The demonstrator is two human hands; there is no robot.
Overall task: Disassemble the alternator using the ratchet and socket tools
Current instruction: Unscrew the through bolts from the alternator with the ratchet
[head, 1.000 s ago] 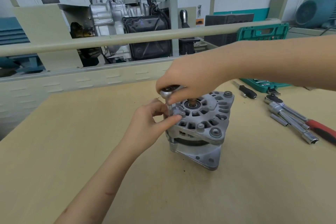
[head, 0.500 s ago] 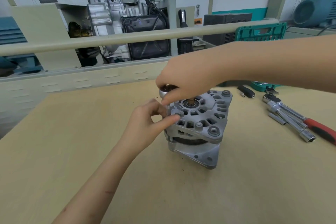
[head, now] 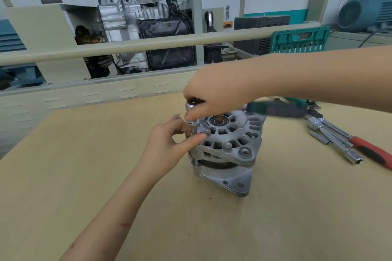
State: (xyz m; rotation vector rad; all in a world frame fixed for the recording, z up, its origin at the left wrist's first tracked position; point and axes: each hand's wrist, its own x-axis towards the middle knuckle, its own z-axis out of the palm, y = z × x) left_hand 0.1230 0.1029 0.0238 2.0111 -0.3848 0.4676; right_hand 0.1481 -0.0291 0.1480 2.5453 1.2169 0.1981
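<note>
While your left hand [head: 169, 140] reaches in from seven o'clock, its thumb and forefinger pinch at the nine o'clock edge of the alternator [head: 228, 150], right at a small bolt boss on the housing rim; whether a fastener sits between those fingertips is too small to tell. You have the alternator standing upright near the middle of the tan surface [head: 84, 176], its vented end frame and central bearing facing up, its mounting foot down toward five o'clock. Just above that same edge, at about eleven o'clock on the housing, your right hand [head: 212, 95] comes across from three o'clock with fingers curled down around the round head of the ratchet [head: 192, 105], which stands over the rim where your left fingers are working. Behind your right wrist a blurred green and dark handle [head: 275, 109] stretches toward three o'clock; it looks continuous with the ratchet, though the blur leaves that uncertain. Further toward three o'clock, well apart from the alternator, several chrome extension bars and sockets [head: 335, 140] lie on the surface beside a red-and-black handled tool [head: 371, 150]. At one o'clock, an open green tool case [head: 299, 40] stands behind your forearm, near the surface's far edge.
</note>
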